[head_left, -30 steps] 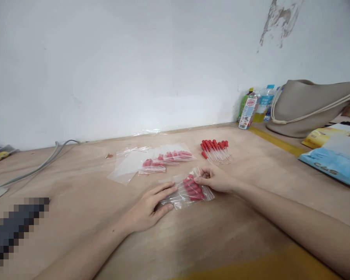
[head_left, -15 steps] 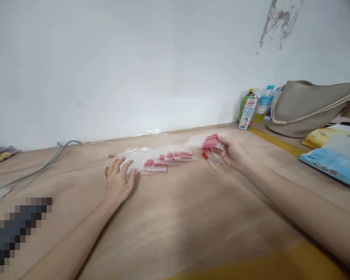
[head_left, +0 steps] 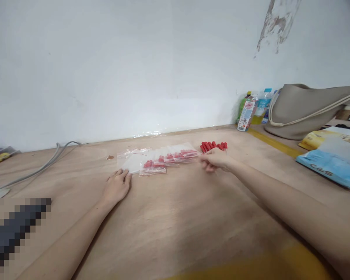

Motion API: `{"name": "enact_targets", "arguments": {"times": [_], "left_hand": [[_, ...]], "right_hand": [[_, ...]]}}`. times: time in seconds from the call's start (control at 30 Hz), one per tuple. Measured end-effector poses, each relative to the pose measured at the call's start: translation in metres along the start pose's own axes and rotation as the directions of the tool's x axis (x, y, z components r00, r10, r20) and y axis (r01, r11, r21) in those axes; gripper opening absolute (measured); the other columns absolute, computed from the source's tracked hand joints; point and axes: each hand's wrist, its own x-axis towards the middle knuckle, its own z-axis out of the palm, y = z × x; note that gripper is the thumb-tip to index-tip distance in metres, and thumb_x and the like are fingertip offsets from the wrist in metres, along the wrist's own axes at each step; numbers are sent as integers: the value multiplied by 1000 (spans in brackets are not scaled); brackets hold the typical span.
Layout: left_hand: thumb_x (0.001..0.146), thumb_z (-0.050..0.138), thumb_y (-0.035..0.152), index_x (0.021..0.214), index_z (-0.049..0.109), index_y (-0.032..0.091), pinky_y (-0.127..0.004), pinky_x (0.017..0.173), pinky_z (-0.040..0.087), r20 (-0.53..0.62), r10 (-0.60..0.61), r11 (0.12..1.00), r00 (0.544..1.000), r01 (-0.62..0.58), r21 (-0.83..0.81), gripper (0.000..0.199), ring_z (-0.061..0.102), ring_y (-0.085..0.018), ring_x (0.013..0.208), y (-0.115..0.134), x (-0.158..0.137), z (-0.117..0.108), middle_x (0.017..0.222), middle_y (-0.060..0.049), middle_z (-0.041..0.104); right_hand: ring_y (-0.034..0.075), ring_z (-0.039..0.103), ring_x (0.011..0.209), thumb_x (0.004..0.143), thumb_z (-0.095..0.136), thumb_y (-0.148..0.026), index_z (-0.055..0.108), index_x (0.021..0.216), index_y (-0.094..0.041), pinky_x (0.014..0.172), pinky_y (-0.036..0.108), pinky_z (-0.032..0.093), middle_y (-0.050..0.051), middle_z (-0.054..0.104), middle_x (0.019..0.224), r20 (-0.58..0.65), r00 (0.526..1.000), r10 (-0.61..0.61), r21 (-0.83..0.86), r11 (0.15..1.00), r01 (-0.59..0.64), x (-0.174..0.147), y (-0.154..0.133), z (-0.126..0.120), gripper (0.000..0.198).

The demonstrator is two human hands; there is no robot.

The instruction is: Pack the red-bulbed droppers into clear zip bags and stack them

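Observation:
Several small clear zip bags (head_left: 152, 170) lie overlapping in a row on the wooden table, with pale inserts and red pieces showing inside. My left hand (head_left: 117, 186) rests on the table at the near left corner of the row, fingers loosely extended and holding nothing visible. At the row's right end, my right hand (head_left: 216, 159) is low over the table beside the last bag (head_left: 189, 152). Its fingers are curled and smeared by motion, so I cannot make out whether they touch that bag. Behind this hand lie several red-bulbed droppers (head_left: 211, 146), their clear stems mostly hidden.
Drink bottles (head_left: 247, 113) and a large grey-beige bag (head_left: 303, 112) stand at the back right. In front of them lies a blue and yellow packet (head_left: 329, 165). A grey cable (head_left: 48, 165) curves across the left side. A white wall (head_left: 134, 70) closes off the back.
The bag my right hand held up now lies at the right end of the row. That hand has moved left and down, uncovering the red bulbs. My left hand's spread fingers have lowered to the table.

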Motion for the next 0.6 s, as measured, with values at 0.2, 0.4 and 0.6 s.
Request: {"name": "enact_targets", "arguments": {"times": [0.2, 0.4, 0.6], "left_hand": [[91, 24, 35, 103, 63, 13, -47, 77, 48, -140, -211, 976, 967, 200, -91, 46, 59, -34, 99, 1, 2, -8, 101, -14, 66], [94, 26, 37, 126, 48, 18, -39, 104, 34, -382, 164, 908, 909, -291, -301, 43, 43, -20, 123, 35, -23, -18, 130, -5, 51], [93, 37, 34, 134, 39, 24, -44, 107, 28, 91, 743, 650, 663, -682, -335, 42, 31, -21, 130, 73, -58, -17, 140, -4, 38]], "right_hand": [[20, 59, 68, 76, 51, -32, 60, 62, -18, 57, 28, 38, 7, 65, 69, -95, 836, -541, -860, 468, 205, -21, 21, -18, 21], [24, 61, 71, 79, 48, -41, 63, 60, -18, 58, 30, 39, 12, 66, 72, -100, 887, -451, -897, 426, 116, -18, 25, -7, 33], [28, 62, 75, 82, 41, -31, 67, 72, -14, 63, 35, 41, 17, 66, 75, -98, 895, -435, -925, 371, 79, -10, 26, -4, 33]]}}
